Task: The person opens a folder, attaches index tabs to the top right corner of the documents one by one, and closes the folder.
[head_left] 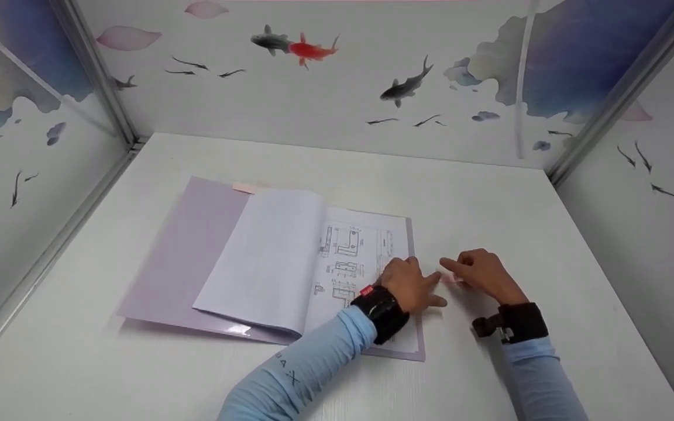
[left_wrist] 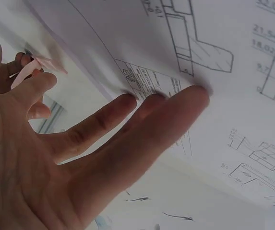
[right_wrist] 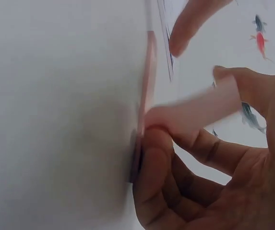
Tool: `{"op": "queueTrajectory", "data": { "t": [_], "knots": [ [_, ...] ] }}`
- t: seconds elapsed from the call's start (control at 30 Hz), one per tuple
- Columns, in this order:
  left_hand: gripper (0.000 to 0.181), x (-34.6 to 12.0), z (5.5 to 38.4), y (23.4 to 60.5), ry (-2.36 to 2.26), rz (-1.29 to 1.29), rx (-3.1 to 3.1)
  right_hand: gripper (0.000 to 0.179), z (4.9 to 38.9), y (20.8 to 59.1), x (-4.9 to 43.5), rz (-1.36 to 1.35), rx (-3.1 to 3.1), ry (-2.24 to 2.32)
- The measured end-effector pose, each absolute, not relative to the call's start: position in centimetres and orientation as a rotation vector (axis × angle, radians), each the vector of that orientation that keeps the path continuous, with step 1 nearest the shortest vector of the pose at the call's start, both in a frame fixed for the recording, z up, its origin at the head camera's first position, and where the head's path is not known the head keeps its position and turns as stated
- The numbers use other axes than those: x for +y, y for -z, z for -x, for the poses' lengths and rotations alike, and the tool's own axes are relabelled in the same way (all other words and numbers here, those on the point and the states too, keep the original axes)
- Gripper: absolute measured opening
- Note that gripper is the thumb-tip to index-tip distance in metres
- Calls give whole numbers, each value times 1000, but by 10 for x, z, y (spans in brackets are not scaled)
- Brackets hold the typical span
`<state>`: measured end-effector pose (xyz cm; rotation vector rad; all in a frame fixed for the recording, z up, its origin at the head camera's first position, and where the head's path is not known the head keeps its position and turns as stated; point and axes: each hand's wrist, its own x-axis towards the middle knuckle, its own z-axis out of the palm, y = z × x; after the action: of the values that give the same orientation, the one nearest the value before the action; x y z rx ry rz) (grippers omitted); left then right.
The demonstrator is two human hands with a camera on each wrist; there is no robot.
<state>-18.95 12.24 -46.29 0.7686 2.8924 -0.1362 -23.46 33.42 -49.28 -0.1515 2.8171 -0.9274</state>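
My left hand [head_left: 410, 285] rests with extended fingers on the right-hand page [head_left: 366, 234], which carries printed technical drawings. Up close in the left wrist view, the fingertips touch the paper. On the table just right of the open purple folder [head_left: 167, 257], my right hand [head_left: 483, 275] bends its fingers over a small pink sticky-note pad [right_wrist: 148, 76]. One pale pink sticky note [right_wrist: 199, 108] lifts from the pad between the curled fingers and the thumb. Its free end lies by the thumb tip in the right wrist view.
A turned white sheet [head_left: 267, 257] bows over the folder's left side. Another pink tab [head_left: 244, 188] sticks out at that sheet's top edge. The white table [head_left: 547, 234] is bounded by walls [head_left: 337, 105] printed with fish.
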Motion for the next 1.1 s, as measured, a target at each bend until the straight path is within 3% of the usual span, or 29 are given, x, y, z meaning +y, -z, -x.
{"op": "queueTrajectory", "data": {
  "t": [0.23,0.53,1.1],
  "knots": [
    [62,121,193,465,270,-870,2919,23,238,500,336,211,2883,908],
    [68,121,189,468,266,-834,2938,10,238,495,339,195,2905,850],
    [68,120,188,471,295,-863,2924,21,237,494,361,32,2799,942]
  ]
}}
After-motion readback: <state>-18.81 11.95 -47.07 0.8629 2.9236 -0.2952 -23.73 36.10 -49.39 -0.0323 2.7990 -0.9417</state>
